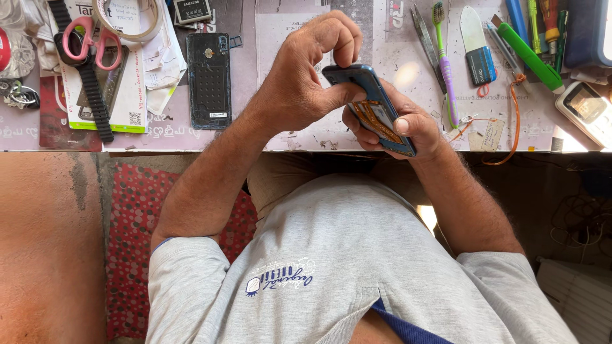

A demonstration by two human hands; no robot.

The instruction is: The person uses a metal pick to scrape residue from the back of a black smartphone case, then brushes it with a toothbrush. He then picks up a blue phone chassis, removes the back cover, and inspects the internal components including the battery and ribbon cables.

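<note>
Both of my hands hold a blue-framed phone (pixel 373 108) with its back off, showing orange and copper parts inside. It is tilted above the front edge of the workbench (pixel 287 137). My left hand (pixel 306 79) pinches the phone's upper end between thumb and bent fingers. Cradling the lower end from beneath is my right hand (pixel 408 130), its thumb resting on the phone's edge. My grey shirt fills the bottom of the view.
On the bench lie a black phone back cover (pixel 209 79), pink-handled scissors (pixel 92 41), a tape roll (pixel 127 19), tweezers (pixel 426 38), a purple toothbrush (pixel 444 64), a green cutter (pixel 529 54) and a white device (pixel 586 108). A red dotted cushion (pixel 134 242) lies under me.
</note>
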